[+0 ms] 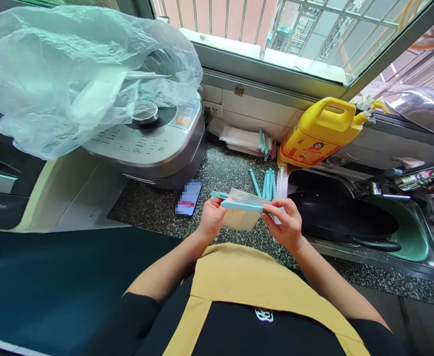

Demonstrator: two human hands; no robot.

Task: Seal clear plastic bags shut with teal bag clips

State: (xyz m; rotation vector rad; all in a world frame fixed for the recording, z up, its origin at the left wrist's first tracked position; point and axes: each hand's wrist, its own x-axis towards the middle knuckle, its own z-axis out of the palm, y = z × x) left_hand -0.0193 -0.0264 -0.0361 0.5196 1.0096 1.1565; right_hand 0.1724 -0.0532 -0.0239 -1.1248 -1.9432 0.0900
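In front of my apron, both hands hold a light-blue bag sealing clip lying across a translucent plastic bag. My left hand pinches the clip's left end, where another light-blue strip sticks out past the fingers. Whether this strip belongs to the same clip I cannot tell. My right hand grips the right end between thumb and fingers. Just beyond the hands, several more light-blue bag clips lie on the speckled countertop.
A phone lies left of my hands, before a rice cooker with a large plastic bag over it. Folded plastic bags rest by the wall. To the right stand a yellow jug and a black wok over the sink.
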